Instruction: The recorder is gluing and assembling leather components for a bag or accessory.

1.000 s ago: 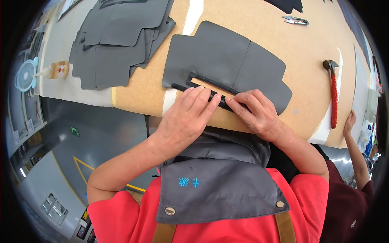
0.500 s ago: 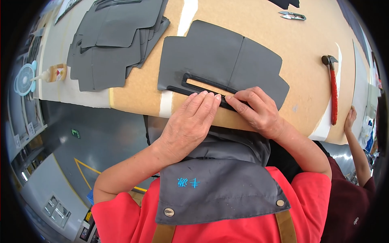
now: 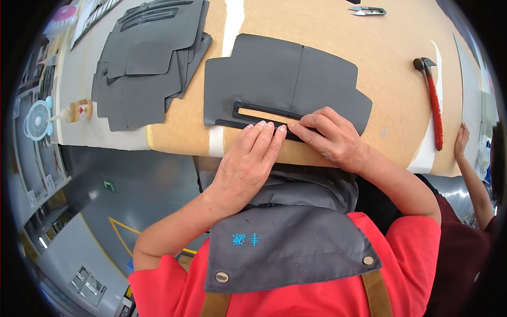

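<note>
A dark grey sheet panel (image 3: 330, 87) with a slot near its near edge lies flat in front of me. Black trim frames the slot, and a black strip (image 3: 231, 124) runs along the panel's near edge. My left hand (image 3: 245, 161) rests its outstretched fingertips on this strip, below the slot. Close beside them, my right hand (image 3: 335, 140) has bent fingers, with thumb and forefinger pinching at the strip. Its fingers cover the strip's right part.
Similar grey panels (image 3: 150, 50) are stacked at left, near a glue bottle (image 3: 82, 111) and a small light-blue fan (image 3: 38, 120). Thread snips (image 3: 368, 11) lie at the far side, a red-handled hammer (image 3: 434, 105) at right. Another person's hand (image 3: 462, 141) touches the table's right edge.
The view has shifted slightly, so the panel and tools sit a little differently in the picture. Both hands stay at the strip, with the right fingers slightly repositioned.
</note>
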A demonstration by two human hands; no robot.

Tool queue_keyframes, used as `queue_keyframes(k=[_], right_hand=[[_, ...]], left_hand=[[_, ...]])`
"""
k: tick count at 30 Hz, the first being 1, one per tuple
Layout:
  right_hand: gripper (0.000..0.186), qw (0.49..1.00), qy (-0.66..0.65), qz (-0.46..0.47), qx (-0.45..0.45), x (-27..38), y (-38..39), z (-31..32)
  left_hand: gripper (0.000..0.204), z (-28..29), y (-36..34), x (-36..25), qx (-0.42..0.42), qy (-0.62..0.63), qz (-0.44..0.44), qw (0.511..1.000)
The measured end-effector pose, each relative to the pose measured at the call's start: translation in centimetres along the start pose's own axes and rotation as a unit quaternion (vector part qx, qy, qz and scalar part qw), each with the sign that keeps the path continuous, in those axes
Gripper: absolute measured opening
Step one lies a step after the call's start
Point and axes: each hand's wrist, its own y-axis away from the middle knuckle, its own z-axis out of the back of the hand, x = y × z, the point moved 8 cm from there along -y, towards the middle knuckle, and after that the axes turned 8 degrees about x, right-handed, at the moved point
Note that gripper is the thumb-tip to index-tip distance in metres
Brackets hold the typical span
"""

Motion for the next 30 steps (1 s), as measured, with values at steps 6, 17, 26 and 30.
queue_keyframes(k=[6,17,26,30], right_hand=[[0.041,0.999,0.02,0.04,-0.01,0.6,0.2,0.2],[0.028,0.992,-0.051,-0.117,-0.009,-1.0,1.1,0.6],[0.032,0.995,-0.056,-0.082,-0.003,-1.0,1.3,0.3],[0.036,1.0,0.022,0.003,-0.013,0.5,1.3,0.3]], left_hand=[[0.062,0.2,0.2,0.0,0.01,0.05,0.009,0.999],[0.063,-0.2,0.5,-0.3,0.014,0.007,0.02,1.0],[0.062,-0.1,0.2,-0.2,0.015,0.019,0.02,1.0],[0.065,0.0,-0.1,-0.4,0.015,0.031,0.036,0.999]])
